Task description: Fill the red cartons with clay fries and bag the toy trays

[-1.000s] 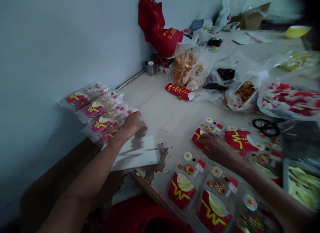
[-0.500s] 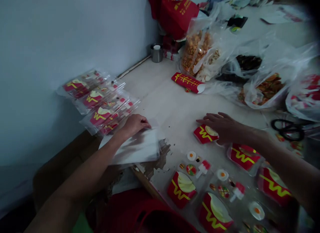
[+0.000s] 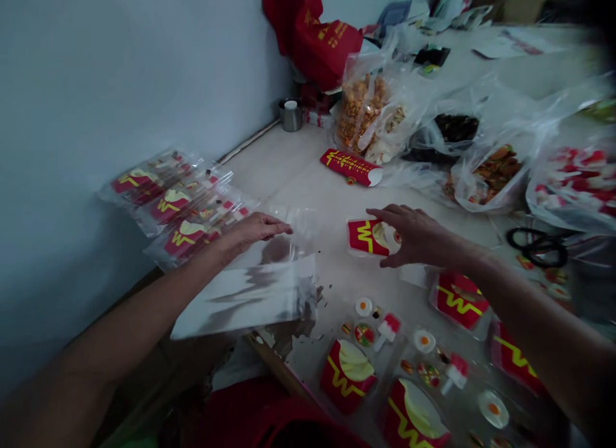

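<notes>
My left hand (image 3: 264,228) pinches the upper edge of a clear plastic bag (image 3: 303,233). White card or paper (image 3: 240,300) shows in or under the bag, at the table's near edge. My right hand (image 3: 409,233) grips a red fries-box piece (image 3: 362,236) with a yellow zigzag and a clear rim. Its thumb and fingers span the right end, which they partly hide. In front of me lie more red fries-box pieces (image 3: 344,384), with small fried-egg charms (image 3: 364,306) and red-and-white popsicle charms (image 3: 387,329) beside them.
Filled clear packets (image 3: 178,207) overlap at the left by the wall. A red carton (image 3: 351,167) lies mid-table, before open bags of small charms (image 3: 363,108). Black scissors (image 3: 539,246) rest at the right. A metal cup (image 3: 290,116) stands by the wall.
My right hand has moved left with the red fries-box piece, which has turned sideways. The clear bag's upper edge has spread out by my left hand. The view has shifted slightly.
</notes>
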Tool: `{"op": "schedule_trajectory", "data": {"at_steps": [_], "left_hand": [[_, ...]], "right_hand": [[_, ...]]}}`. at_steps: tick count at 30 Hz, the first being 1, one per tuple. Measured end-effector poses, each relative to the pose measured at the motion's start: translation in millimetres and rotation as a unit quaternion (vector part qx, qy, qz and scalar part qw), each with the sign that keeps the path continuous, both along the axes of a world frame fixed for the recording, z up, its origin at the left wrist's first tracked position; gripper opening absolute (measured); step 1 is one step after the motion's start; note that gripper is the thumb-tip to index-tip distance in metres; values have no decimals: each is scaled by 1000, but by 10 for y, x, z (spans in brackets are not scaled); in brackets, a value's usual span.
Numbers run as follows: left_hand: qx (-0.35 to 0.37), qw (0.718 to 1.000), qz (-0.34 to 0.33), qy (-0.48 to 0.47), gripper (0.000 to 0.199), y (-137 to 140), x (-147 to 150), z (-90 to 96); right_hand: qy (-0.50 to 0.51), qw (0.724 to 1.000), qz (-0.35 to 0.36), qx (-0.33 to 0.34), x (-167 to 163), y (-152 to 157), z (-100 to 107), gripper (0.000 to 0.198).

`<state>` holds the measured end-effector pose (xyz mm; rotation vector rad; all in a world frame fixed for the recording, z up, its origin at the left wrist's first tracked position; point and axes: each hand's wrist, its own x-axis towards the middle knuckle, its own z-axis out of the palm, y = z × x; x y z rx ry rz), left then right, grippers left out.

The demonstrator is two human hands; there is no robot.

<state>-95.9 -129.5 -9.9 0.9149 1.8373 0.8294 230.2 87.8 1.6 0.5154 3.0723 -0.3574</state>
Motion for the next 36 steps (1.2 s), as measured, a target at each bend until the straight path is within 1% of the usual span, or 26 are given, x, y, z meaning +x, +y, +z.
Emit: {"op": "schedule_trajectory", "data": {"at_steps": [3, 5, 8, 11, 14, 16, 20, 24, 28, 31, 33, 36], "left_hand": [[19, 997, 71, -26, 33, 34, 126, -3], [33, 993, 103, -51, 36, 48, 255, -7], [43, 991, 108, -66, 39, 75, 466, -7], [29, 993, 77, -85, 40, 122, 632, -21], [36, 993, 42, -105, 44, 177, 733, -60], [50, 992, 39, -113, 42, 206, 775, -85], [73, 989, 77, -104, 34, 252, 845, -111], [96, 986, 99, -99, 34, 295, 923, -126], [106, 989, 100, -37, 37, 323, 1010, -113], [93, 992, 88, -4, 37, 332, 1067, -82], [87, 993, 77, 0, 37, 336, 1091, -59], [84, 995, 45, 1, 39, 348, 1095, -26]], "right_hand": [[46, 999, -24, 13, -65, -139, 205, 105], [70, 996, -43, 28, -82, -198, 313, 105], [95, 991, -78, 46, -58, -219, 438, 102], [99, 988, -105, 54, 8, -190, 509, 102], [92, 988, -110, 62, 73, -165, 521, 103], [81, 988, -117, 61, 91, -163, 516, 102], [68, 987, -130, 62, 61, -163, 542, 100], [70, 983, -135, 102, 19, -135, 593, 104], [72, 981, -114, 139, 43, -144, 586, 103], [65, 980, -106, 155, 86, -194, 549, 101], [56, 979, -108, 161, 112, -238, 517, 99], [52, 978, -109, 169, 139, -310, 455, 94]]}}
